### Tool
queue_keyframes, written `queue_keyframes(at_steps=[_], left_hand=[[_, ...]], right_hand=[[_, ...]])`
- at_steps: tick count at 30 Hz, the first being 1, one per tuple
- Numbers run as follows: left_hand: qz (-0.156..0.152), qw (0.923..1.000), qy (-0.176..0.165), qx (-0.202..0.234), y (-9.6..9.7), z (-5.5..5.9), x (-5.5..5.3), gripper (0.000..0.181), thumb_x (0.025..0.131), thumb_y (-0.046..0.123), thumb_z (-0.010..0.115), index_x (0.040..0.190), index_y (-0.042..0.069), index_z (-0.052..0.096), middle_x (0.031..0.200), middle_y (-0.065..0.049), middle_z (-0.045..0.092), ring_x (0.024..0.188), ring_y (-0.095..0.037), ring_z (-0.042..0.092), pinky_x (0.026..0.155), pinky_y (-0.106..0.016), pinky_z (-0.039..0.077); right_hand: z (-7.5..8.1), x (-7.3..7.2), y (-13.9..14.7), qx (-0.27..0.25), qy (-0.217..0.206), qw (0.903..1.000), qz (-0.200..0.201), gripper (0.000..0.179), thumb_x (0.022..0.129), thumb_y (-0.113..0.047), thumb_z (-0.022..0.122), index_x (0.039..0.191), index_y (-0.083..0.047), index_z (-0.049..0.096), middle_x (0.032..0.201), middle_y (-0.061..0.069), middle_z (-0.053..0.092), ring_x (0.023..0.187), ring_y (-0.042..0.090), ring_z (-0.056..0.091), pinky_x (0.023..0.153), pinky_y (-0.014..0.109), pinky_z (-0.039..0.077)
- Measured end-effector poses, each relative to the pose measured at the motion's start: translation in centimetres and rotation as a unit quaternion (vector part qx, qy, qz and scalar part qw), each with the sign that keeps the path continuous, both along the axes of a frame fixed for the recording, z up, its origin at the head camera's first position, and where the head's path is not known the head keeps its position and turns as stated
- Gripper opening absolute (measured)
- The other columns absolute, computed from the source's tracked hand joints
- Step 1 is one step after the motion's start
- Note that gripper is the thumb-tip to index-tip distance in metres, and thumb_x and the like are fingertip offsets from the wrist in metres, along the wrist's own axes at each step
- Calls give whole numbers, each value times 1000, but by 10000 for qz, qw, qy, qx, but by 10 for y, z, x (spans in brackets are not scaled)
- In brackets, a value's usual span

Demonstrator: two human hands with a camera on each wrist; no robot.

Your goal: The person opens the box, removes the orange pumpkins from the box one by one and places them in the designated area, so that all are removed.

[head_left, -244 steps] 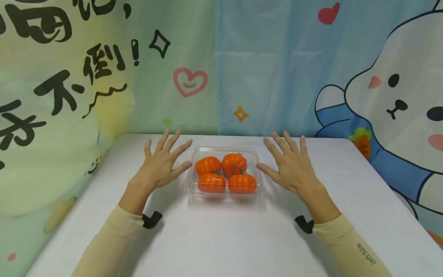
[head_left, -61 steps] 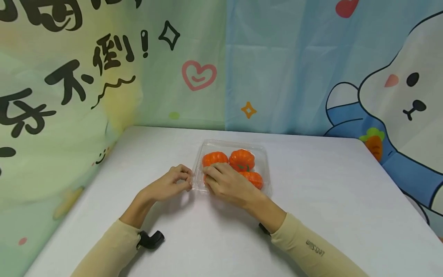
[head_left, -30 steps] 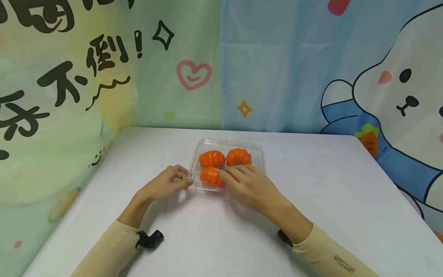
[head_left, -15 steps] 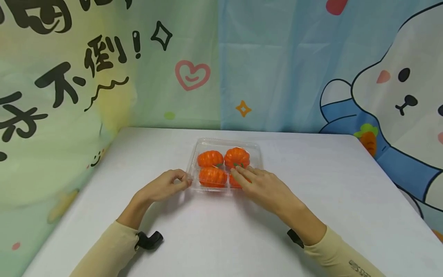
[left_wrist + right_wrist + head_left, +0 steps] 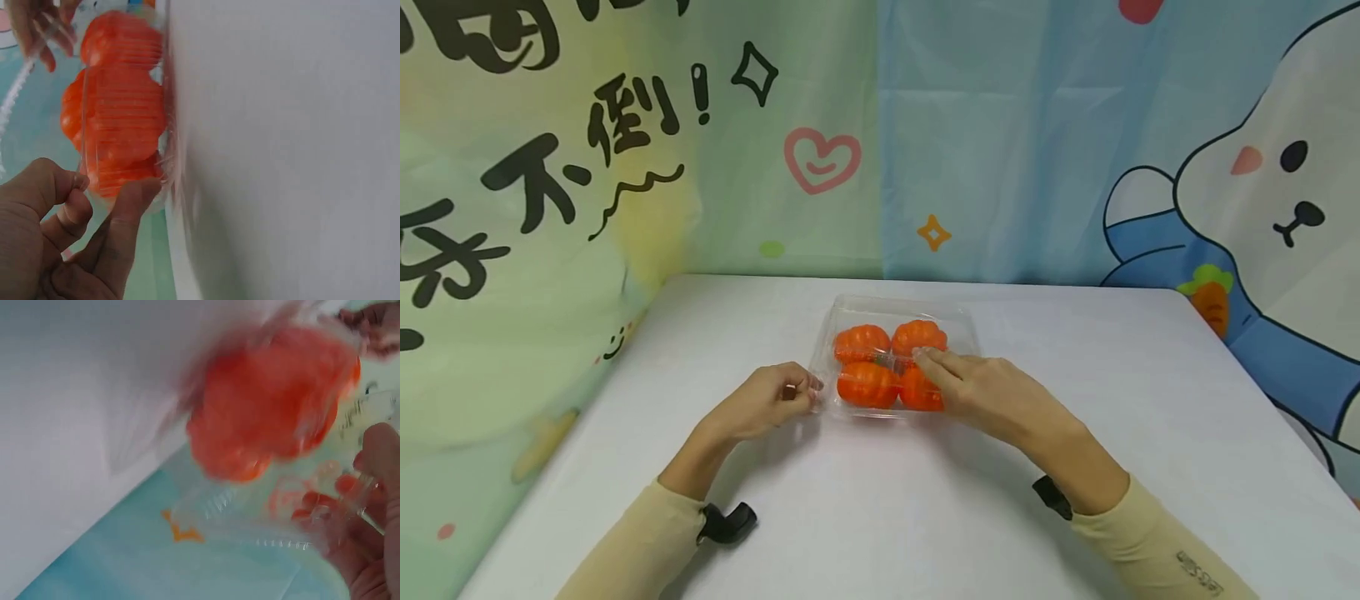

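A clear plastic clamshell box (image 5: 828,333) holds several small orange pumpkins (image 5: 868,385) with green stems. My left hand (image 5: 763,400) is at its front left corner; in the left wrist view its thumb (image 5: 134,200) and index finger pinch the box's edge. My right hand (image 5: 1000,396) grips the front edge of the transparent lid (image 5: 250,531), which is raised at the front and tilts over the pumpkins. In the right wrist view the fingers curl round the lid's rim, and the pumpkins are blurred.
The box stands on a white table (image 5: 865,517), towards its far edge. Behind hangs a printed cloth backdrop (image 5: 1000,167) with a cartoon white animal at right and black lettering at left. A black camera mount (image 5: 727,523) sits at each wrist.
Both hands came from beside the box to its front. My right hand worked along the front edge from left to right; in the last half second the lid's front has risen with it.
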State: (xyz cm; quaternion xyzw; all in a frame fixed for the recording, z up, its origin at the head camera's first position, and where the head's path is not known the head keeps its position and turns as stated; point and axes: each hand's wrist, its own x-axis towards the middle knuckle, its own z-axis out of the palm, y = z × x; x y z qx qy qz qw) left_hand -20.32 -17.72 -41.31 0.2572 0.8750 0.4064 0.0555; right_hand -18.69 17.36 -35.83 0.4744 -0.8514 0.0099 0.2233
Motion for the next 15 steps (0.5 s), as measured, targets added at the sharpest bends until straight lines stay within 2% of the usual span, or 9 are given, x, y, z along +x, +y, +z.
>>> queue_keyframes(at_steps=[4,8,12,15], left_hand=[[92,9994,235,-231,-6,6,3,26,92,3,60,71,14,49,107,-9,71,94,-18,63,80,-28,49],[31,9998,127,-149,-10,6,6,26,95,4,60,73,14,51,108,-8,71,99,-19,64,86,-28,52],[-54,9999,-64,77,-10,4,7,23,97,5,60,76,12,54,111,-10,71,103,-21,66,91,-30,55],[-84,9996,-167,189,-9,2,8,22,97,5,59,77,11,54,112,-12,71,104,-22,67,93,-32,56]], right_hand=[[8,-7,11,-421,11,9989,188,63,78,0,84,138,-1,62,128,16,70,106,32,73,81,42,60],[12,-14,11,-815,283,9958,292,59,79,-2,86,134,-3,65,125,17,66,110,33,68,88,43,59],[12,-26,10,-1570,617,9854,212,54,80,-2,85,130,-8,67,119,18,64,108,35,65,91,48,57],[11,-36,12,-2226,530,9735,69,53,83,-1,83,133,-9,65,122,18,62,113,35,62,92,50,56]])
